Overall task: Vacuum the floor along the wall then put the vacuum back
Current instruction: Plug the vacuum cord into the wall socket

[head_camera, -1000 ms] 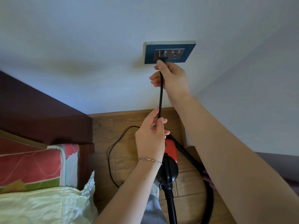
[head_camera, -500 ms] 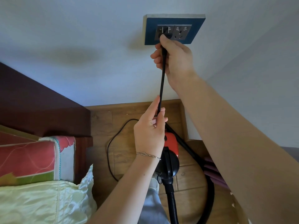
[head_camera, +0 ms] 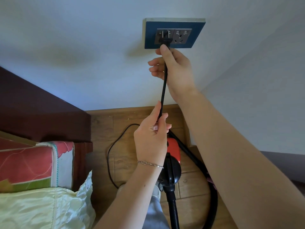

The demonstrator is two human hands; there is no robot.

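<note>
Vacuum (head_camera: 173,150) on the floor (head_camera: 102,128) at the foot of the wall, near the room corner: glossy red shell, rounded black cap, ribbed black hose (head_camera: 173,210) curving off toward the lower edge. Thin round black cord (head_camera: 163,90) straight and taut from the left grip (head_camera: 151,138) up to the plug (head_camera: 165,41), with the slack looping in a wide curve over the planks. Left grip closed round the cord, thumb and forefinger pinching it, fine silver chain bracelet (head_camera: 150,164) at the wrist. Right grip (head_camera: 175,70) higher, just under the plug, fingers curled round the cord, thumb tip touching the plug's underside. Plug seated in the left half of a grey double socket (head_camera: 181,36), framed by a flat blue square plate (head_camera: 150,37) on the smooth white wall (head_camera: 82,47). Floor of warm brown wood-grain planks. To the left, dark reddish wooden headboard (head_camera: 33,113), red patterned mattress edge (head_camera: 24,162) with teal stitching, pale green shiny crumpled fabric (head_camera: 41,210).
</note>
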